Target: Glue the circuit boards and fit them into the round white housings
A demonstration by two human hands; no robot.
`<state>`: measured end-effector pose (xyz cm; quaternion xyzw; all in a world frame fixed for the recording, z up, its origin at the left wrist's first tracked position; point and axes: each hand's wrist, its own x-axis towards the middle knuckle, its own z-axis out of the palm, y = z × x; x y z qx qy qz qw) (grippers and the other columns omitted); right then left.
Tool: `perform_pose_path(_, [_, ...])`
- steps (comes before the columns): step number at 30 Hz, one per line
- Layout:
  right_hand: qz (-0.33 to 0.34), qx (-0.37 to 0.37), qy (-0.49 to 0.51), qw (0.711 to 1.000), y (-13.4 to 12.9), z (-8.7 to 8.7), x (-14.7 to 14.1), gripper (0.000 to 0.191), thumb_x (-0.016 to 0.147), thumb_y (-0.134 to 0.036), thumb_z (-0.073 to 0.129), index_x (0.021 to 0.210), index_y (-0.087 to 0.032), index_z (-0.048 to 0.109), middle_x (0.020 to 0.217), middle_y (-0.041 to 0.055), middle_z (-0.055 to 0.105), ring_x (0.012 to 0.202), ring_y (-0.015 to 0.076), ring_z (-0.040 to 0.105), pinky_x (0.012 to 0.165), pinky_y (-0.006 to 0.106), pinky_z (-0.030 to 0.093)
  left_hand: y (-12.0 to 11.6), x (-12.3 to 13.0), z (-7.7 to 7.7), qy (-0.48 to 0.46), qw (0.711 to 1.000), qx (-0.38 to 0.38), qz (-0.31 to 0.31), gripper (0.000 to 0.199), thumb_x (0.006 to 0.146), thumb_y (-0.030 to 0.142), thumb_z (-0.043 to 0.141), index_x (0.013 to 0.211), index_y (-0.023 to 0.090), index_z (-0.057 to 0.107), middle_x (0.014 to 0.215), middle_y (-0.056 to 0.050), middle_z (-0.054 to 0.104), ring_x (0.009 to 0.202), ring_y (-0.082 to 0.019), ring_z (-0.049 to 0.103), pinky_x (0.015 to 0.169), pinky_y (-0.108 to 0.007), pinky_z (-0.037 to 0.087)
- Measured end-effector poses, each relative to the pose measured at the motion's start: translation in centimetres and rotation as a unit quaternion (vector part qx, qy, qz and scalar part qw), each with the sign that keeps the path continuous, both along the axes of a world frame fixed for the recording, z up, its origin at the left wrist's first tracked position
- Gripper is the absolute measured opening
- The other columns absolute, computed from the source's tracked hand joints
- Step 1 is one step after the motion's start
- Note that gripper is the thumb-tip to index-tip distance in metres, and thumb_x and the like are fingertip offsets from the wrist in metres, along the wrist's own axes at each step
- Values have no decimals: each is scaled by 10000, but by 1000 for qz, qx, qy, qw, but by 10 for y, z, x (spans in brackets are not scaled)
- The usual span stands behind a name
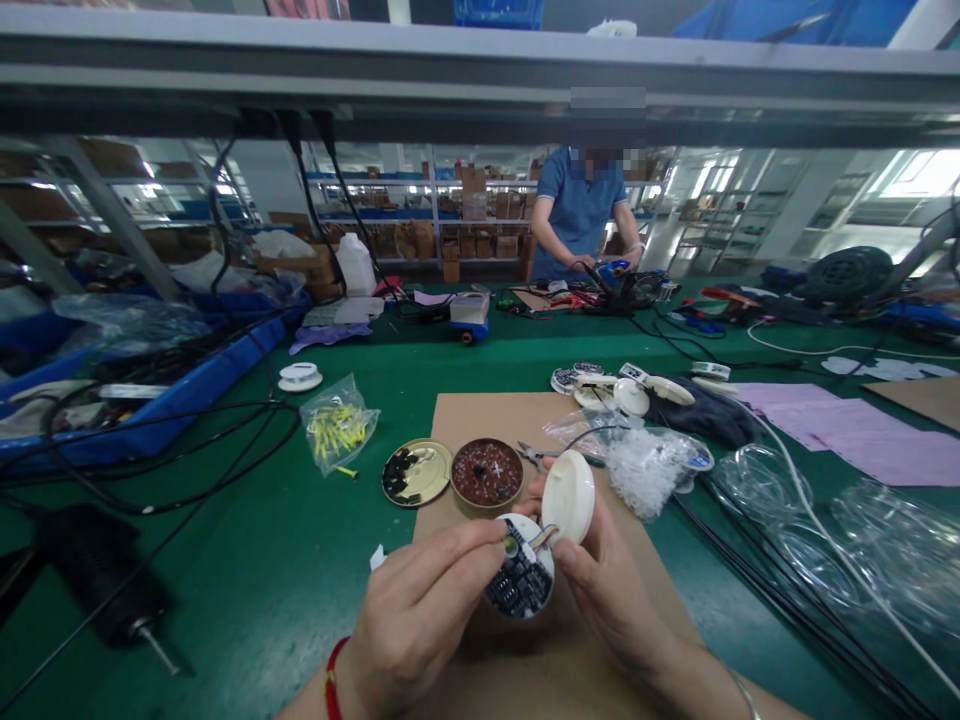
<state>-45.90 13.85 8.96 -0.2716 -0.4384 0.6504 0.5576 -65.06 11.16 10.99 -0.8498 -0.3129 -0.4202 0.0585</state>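
Observation:
Between my hands is a small round device in two parts joined by a short multicoloured ribbon of wires. My left hand (431, 590) has its fingers closed at the upper left edge of the round circuit board (523, 580), which sits in a white disc-shaped housing. With my right hand (611, 585) I grip the white round cover (568, 497), which is tilted up on its edge. Just beyond the hands stand a round tin (487, 474) of reddish-brown material with small bits in it and a gold lid (427, 472) with black pieces on it.
Brown cardboard (480, 410) lies on the green table. Around it are a bag of yellow screw plugs (337, 428), pliers (531, 454), a bag of white pieces (646, 465), and more white discs (631, 396). A black power screwdriver (101, 575) hangs at left. A co-worker (581, 215) stands across the table.

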Motion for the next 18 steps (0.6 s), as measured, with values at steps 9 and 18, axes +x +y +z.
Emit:
perform_pose_path(9, [-30, -14, -24, 999, 3, -1, 3, 590, 702, -445, 781, 1192, -274, 500, 1055, 35, 600, 962, 208, 602, 861, 328, 478, 5, 10, 9, 24, 1000, -5, 14, 247, 854, 227, 583, 1086, 145, 596, 1118, -112, 669, 1064, -203, 621, 892, -349, 553])
perform_pose_path(18, [-28, -75, 14, 997, 0, 12, 2, 537, 681, -490, 778, 1104, -241, 561, 1078, 73, 638, 973, 243, 613, 819, 357, 517, 9, 20, -16, -37, 994, -105, 18, 674, 736, 431, 724, 1267, 171, 400, 1440, -209, 394, 1312, -300, 431, 1005, -484, 480])
